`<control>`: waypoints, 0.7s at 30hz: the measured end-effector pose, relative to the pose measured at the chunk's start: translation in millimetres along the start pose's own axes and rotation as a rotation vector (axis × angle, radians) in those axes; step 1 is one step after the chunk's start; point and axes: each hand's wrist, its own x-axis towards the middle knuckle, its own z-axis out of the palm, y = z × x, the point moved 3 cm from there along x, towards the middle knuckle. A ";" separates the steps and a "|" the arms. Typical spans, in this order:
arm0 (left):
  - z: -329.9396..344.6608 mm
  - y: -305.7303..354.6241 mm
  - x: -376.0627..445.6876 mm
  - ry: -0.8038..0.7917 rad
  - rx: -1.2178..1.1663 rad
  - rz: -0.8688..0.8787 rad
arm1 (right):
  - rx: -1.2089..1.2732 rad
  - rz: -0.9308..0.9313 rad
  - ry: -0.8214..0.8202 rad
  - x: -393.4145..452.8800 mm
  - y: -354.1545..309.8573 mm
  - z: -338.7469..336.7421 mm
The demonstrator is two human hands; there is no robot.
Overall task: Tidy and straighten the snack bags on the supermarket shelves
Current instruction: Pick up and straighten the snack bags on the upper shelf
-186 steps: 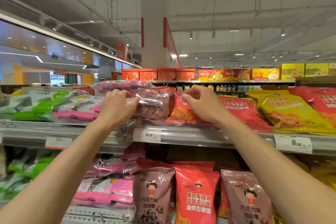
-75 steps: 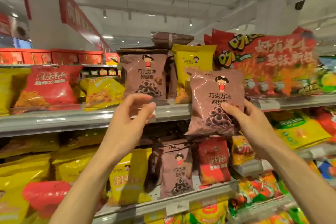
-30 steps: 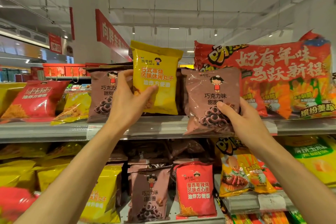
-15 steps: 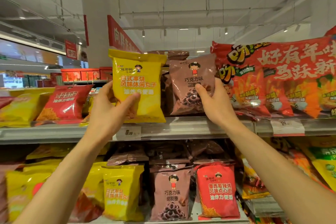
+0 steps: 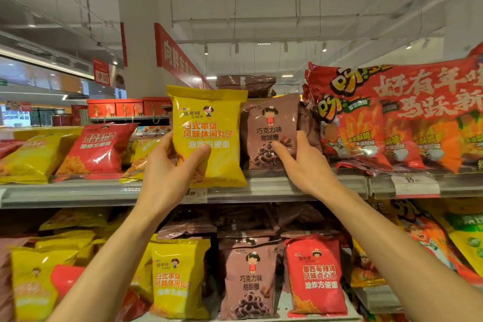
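Nearest, two bare forearms reach up from the bottom of the view toward the upper shelf. Just under them, the lower shelf carries upright packs: a yellow one, a brown one and a red one, with more bags lying flat behind them.

Further up, the left hand grips the yellow bag by its lower left part, thumb across the front and fingers behind it. The bag is upright, its bottom edge at the front lip of the upper shelf, over the price tag. Just beside it, the right hand holds the brown bag by its lower right corner, thumb on the front; this bag stands on the shelf, touching the yellow one's side.

Both bags look puffed with air, so they are probably light, soft and a little slippery, with brittle snacks inside. A gentle pinch low on the sides should do better than squeezing the middle.

Beyond, slumped red and yellow bags lie to the left, large red party packs fill the right, another brown bag lies on top of the stack behind, and a red hanging sign shows farthest off.
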 end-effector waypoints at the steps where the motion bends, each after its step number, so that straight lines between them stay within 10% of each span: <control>1: 0.4 -0.7 -1.2 0.004 -0.005 -0.002 | 0.018 -0.008 -0.017 -2.4 0.7 -1.7; 12: -0.1 -14.3 -40.2 0.056 -0.103 -0.080 | 0.441 0.002 0.170 -46.0 30.1 -38.2; 21: -0.4 -27.5 -93.2 0.154 -0.092 -0.176 | 0.662 0.153 -0.152 -92.6 59.5 2.9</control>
